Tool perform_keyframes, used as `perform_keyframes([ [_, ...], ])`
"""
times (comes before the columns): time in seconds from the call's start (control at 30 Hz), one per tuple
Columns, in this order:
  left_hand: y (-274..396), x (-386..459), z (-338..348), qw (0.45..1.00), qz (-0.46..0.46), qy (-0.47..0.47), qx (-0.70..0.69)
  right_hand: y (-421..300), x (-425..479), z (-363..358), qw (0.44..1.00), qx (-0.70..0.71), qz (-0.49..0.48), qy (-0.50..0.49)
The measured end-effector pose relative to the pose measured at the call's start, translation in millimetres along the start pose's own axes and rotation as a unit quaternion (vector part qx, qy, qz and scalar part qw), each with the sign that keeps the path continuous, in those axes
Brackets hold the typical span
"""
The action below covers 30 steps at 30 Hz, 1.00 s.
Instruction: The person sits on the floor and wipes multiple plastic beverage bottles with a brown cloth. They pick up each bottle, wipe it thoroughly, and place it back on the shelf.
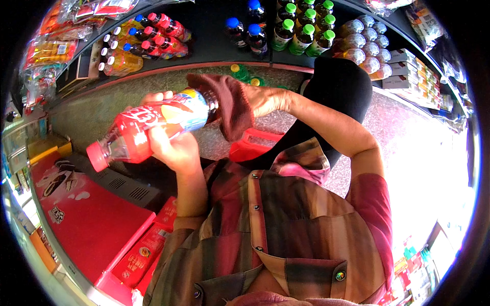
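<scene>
A plastic bottle of red drink point(134, 132) with a red cap lies tilted across my left hand point(178, 149), its cap end pointing down-left in the view. The fingers and thumb of that hand wrap around its labelled body. My right hand point(266, 100) holds a dark reddish-brown cloth point(231, 103) around the bottle's base end. The cloth hides the base and most of the right fingers.
Beyond my hands runs a dark shelf point(214, 30) with red-capped bottles point(168, 46), green-capped bottles point(302, 36) and shrink-wrapped bottles point(363, 42). Green bottles point(240, 72) stand low beneath it. A red plastic item point(254, 143) is below the cloth. A red-topped cabinet point(88, 214) stands left.
</scene>
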State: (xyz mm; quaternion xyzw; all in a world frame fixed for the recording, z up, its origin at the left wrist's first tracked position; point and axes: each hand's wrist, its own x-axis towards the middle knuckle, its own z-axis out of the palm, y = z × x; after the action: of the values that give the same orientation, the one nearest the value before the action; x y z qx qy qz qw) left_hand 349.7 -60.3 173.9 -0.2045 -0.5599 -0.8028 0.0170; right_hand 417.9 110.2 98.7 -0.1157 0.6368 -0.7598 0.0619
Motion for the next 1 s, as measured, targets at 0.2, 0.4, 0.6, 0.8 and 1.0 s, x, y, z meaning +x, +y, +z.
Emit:
perform_keyframes([
  [0.2, 1, -16, 32, 0.977, 0.081, -0.169, 0.098, 39, 9, 0, 0.877, 0.46, 0.024, 0.139],
  [0.4, -3, -3, 23, 0.944, 0.113, -0.284, 0.123, 44, 1, -2, 0.991, 0.095, -0.092, 0.032],
  [0.6, -18, -22, 25, 0.985, 0.073, -0.134, 0.083, -11, -6, 15, 0.949, -0.265, -0.122, 0.12],
  [0.8, -40, -29, 8, 0.973, 0.1, -0.106, 0.179, 25, -11, 26, 0.906, -0.363, -0.16, 0.146],
  [1.0, -45, -40, 17, 0.96, -0.014, -0.182, 0.21, -9, -5, 15, 0.954, -0.056, -0.17, 0.242],
])
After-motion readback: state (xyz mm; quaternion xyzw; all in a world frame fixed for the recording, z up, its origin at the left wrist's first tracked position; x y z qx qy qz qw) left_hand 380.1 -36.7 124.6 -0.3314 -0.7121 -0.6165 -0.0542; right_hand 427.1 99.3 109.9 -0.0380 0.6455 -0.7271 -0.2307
